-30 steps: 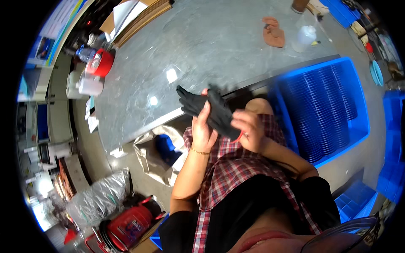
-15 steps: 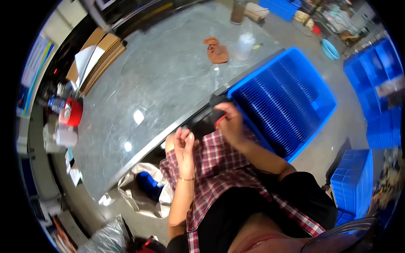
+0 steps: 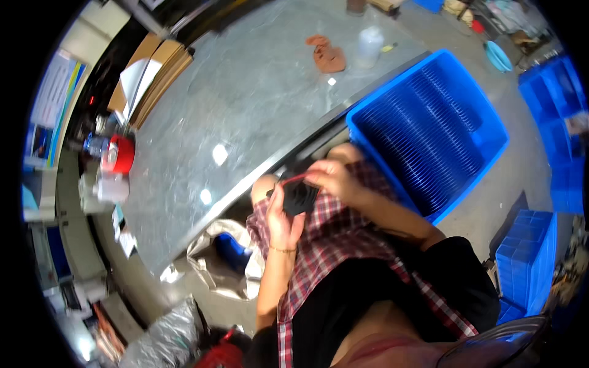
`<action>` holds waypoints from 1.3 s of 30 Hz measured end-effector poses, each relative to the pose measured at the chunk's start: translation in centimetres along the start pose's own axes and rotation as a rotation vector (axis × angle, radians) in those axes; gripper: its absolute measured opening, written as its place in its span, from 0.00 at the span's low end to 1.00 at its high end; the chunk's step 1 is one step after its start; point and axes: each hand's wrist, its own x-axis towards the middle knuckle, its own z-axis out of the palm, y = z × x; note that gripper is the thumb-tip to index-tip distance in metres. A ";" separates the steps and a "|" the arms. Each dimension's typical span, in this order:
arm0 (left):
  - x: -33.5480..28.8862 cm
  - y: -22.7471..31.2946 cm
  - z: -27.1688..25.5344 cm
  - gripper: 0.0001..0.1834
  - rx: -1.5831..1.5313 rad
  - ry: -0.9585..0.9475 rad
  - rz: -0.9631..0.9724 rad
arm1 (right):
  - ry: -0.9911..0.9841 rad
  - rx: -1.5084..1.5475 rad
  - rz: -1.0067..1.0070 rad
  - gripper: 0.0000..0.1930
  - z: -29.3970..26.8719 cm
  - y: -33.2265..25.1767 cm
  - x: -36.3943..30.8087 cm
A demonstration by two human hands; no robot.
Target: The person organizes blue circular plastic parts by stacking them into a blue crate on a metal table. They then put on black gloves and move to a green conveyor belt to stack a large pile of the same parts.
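Over my lap, a soft black piece with a red edge [image 3: 299, 197] lies between my two hands; its exact kind cannot be made out. My left hand [image 3: 283, 224] grips it from the left side, with the fingertips by the end of the red edge. With fingers and thumb closed, my right hand [image 3: 334, 182] pinches the red edge at its right end. Beneath both hands spreads a red plaid apron [image 3: 334, 233]. The front edge of the grey table [image 3: 202, 116] runs just beyond my knees.
To the right, a blue bin [image 3: 446, 202] holds rows of thin, closely spaced discs or plates. A brown cloth [image 3: 329, 58] and a white bottle [image 3: 370, 48] are on the table. At left stand cardboard sheets [image 3: 161, 86]. An open pale bag [image 3: 205, 270] sits below the table edge.
My right hand has brought the black piece leftward and down from beside the bin to over my lap. My left hand, empty before, now grips it too. The whole view has shifted slightly.
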 end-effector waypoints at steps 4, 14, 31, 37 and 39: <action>1.5 1.1 0.1 0.22 -0.367 -0.336 -0.153 | -0.149 0.617 0.076 0.10 -0.1 -2.2 -0.3; 1.1 -0.1 2.2 0.12 0.874 0.031 0.282 | -0.122 0.035 -0.263 0.08 0.1 -4.2 0.3; 2.6 0.3 0.7 0.09 0.590 0.135 0.460 | -0.153 -0.303 -0.125 0.11 -0.3 -0.8 2.0; 2.0 1.8 0.1 0.09 0.208 0.034 0.160 | -0.165 -0.063 0.015 0.07 0.1 -3.0 1.6; 1.7 2.4 0.4 0.06 0.234 -0.132 0.041 | -0.195 0.069 0.048 0.07 0.2 -4.1 0.9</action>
